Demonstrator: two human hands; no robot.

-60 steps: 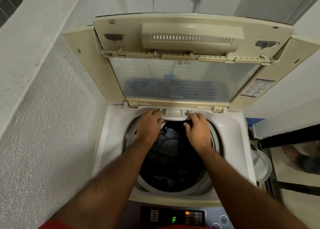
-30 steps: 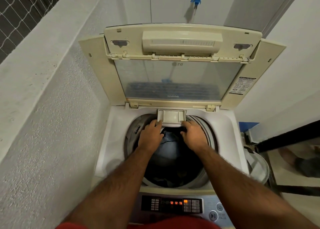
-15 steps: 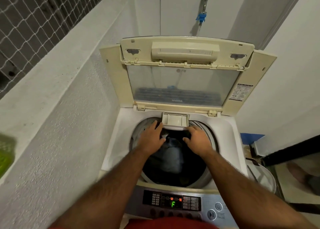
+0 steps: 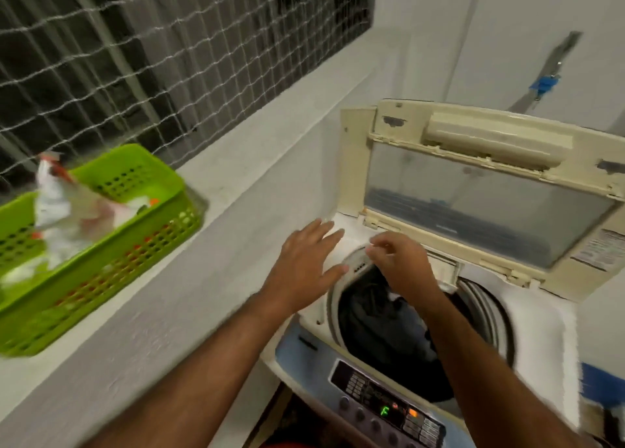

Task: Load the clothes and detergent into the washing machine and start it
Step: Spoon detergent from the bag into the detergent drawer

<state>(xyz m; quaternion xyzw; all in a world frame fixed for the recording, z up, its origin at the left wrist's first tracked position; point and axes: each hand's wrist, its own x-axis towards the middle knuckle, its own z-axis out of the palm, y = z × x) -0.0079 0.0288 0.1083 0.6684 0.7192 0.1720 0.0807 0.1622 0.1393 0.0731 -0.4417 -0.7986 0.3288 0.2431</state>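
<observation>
The top-loading washing machine (image 4: pixel 554 332) stands with its folding lid (image 4: pixel 480 194) raised. Dark clothes (image 4: pixel 382 315) lie inside the drum. A small detergent drawer (image 4: pixel 443 271) sticks out at the drum's back rim. My left hand (image 4: pixel 304 271) hovers with fingers spread over the machine's left top corner, holding nothing. My right hand (image 4: pixel 402 265) hangs over the drum's back left, fingers loosely curled and empty. A green basket (image 4: pixel 101 258) on the ledge at left holds a white packet (image 4: pixel 64 207), blurred. The control panel (image 4: pixel 389 403) shows a green F.
A grey rough wall and its ledge (image 4: pixel 257 150) run along the machine's left side. A netted window (image 4: pixel 162 51) is above the ledge. A blue tap (image 4: pixel 544 84) hangs on the back wall. Something blue (image 4: pixel 602 390) sits at the right of the machine.
The view has swung left, bringing the green basket into sight. Both hands have left the detergent drawer and moved leftwards; the left one is now past the drum rim.
</observation>
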